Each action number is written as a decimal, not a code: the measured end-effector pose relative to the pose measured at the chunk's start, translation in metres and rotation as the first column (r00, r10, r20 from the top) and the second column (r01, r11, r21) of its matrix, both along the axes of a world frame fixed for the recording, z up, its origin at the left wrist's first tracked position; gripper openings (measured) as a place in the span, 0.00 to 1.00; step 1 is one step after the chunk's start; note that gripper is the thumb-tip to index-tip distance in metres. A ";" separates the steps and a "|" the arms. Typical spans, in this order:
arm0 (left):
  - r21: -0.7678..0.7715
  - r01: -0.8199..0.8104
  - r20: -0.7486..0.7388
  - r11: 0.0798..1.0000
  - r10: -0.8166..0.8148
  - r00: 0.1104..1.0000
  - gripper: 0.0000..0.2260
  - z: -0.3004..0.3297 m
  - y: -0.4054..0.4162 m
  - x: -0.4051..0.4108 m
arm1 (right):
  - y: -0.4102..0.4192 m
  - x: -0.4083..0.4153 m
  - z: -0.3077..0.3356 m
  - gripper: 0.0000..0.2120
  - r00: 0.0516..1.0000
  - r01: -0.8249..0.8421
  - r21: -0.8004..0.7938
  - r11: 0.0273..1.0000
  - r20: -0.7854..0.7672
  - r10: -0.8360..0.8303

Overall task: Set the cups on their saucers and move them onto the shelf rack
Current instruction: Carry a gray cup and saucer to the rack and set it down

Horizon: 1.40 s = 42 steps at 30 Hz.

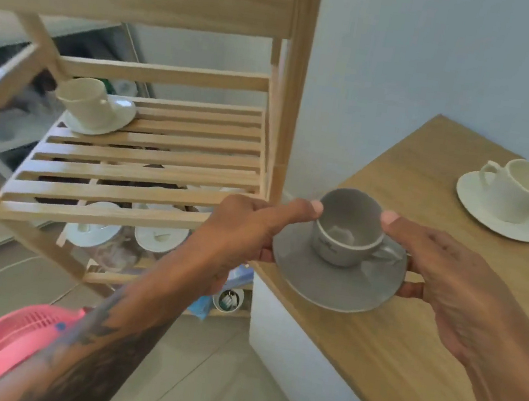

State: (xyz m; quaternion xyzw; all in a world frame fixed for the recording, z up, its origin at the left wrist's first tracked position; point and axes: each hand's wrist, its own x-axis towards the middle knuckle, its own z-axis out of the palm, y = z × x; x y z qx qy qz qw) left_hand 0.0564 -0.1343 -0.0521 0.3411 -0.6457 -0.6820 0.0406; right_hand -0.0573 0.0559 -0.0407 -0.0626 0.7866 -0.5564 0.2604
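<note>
Wooden counter [409, 322] edge | both hands [245, 228] [454, 288] clasping grey saucer [333, 281] with cup [347, 232], probably lifted | shelf rack [146, 163] at ten o'clock, left hand nearer

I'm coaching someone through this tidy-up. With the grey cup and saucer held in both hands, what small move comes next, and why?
Probably carry the grey ceramic cup on its grey saucer, kept level, leftward to the slatted wooden shelf rack. The left hand and right hand grip the saucer's edges with thumbs steadying the cup, and the slats beside the cream cup and saucer look bare.
</note>
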 end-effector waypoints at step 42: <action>-0.187 -0.678 -0.016 0.711 0.688 0.725 0.30 -0.086 -0.368 0.164 | -0.482 0.134 -0.107 0.29 0.964 -0.265 0.025 0.964 -0.023 0.266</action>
